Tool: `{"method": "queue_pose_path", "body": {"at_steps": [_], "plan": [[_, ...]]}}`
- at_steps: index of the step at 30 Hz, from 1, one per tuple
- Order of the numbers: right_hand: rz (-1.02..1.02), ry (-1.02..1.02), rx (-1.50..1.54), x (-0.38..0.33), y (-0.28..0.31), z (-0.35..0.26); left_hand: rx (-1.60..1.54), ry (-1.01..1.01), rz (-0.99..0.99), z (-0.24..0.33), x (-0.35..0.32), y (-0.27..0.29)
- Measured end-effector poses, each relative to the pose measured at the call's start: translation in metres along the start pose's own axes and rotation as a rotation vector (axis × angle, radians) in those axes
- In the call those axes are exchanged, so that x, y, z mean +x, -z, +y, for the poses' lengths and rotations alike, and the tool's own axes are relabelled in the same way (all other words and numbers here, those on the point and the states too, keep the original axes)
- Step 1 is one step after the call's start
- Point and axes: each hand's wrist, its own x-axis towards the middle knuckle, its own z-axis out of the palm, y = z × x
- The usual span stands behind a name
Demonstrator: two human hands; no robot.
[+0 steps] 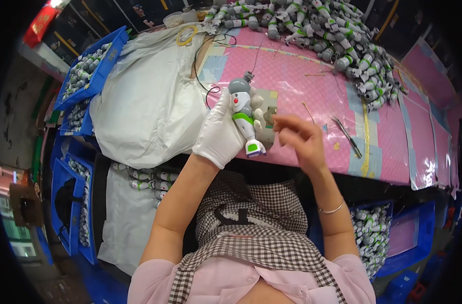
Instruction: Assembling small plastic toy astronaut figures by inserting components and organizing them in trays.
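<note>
My left hand (221, 129), in a white glove, is closed around a jointed toy limb (247, 119) with white, grey and bright green parts. A rounded grey piece forms its top, and a white and green end points down toward me. My bare right hand (304, 141) hovers just right of it, fingers loosely bent and apart, with nothing visible in them. Behind the hands, a small grey metal fixture (267, 133) sits at the table's near edge, partly hidden. A thin stick (307, 111) shows just beyond my right hand; whether it touches the hand I cannot tell.
A large heap of similar toy limbs (332, 35) covers the table's back right. Tweezers (346, 136) lie on the pink table cover (286, 66). White sheeting (145, 96) drapes the left side. Blue crates (109, 66) of parts stand left, and another crate (408, 248) is at lower right.
</note>
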Motion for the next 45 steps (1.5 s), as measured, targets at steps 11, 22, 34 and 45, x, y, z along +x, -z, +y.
{"method": "queue_pose_path", "body": {"at_steps": [11, 22, 34, 45], "plan": [[0.265, -0.266, 0.407, 0.034, 0.025, -0.006, 0.057, 0.314, 0.090, -0.035, -0.046, 0.002], [0.343, -0.337, 0.441, 0.021, 0.040, -0.009, 0.164, 0.358, 0.098, -0.046, -0.046, -0.002], [0.187, -0.284, -0.227, 0.015, 0.019, 0.004, 0.849, 0.321, 0.117, -0.052, -0.059, 0.001], [-0.120, -0.467, -0.287, 0.034, 0.032, 0.021, 0.562, 0.140, 0.224, -0.031, -0.045, 0.002]]}}
